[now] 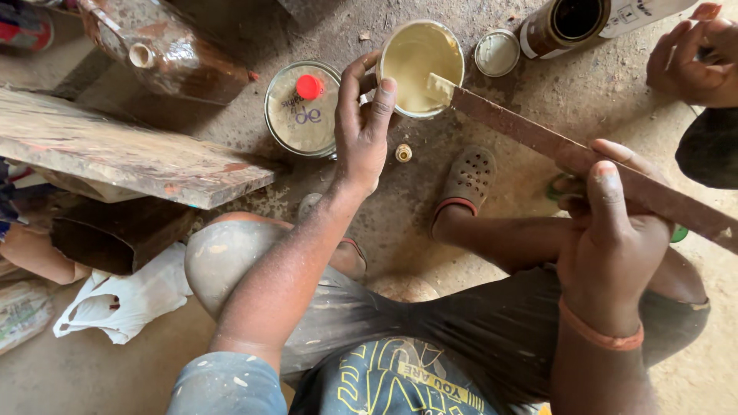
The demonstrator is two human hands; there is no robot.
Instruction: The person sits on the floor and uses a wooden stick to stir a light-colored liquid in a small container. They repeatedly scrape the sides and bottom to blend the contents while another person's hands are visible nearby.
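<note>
Dirt floor (pixel 415 207); left hand (pixel 361 127) steadies paint can (pixel 419 65); right hand (pixel 611 230) holds stick (pixel 538 138).

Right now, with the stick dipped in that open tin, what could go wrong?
The left hand grips only the rim of the open tin, so levering the long flat stick held by the right hand might tip it. Cream paint could drip onto the sandalled foot below.

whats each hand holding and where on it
Left hand grips the open paint can by its rim; right hand holds the flat stick near its upper end.
</note>
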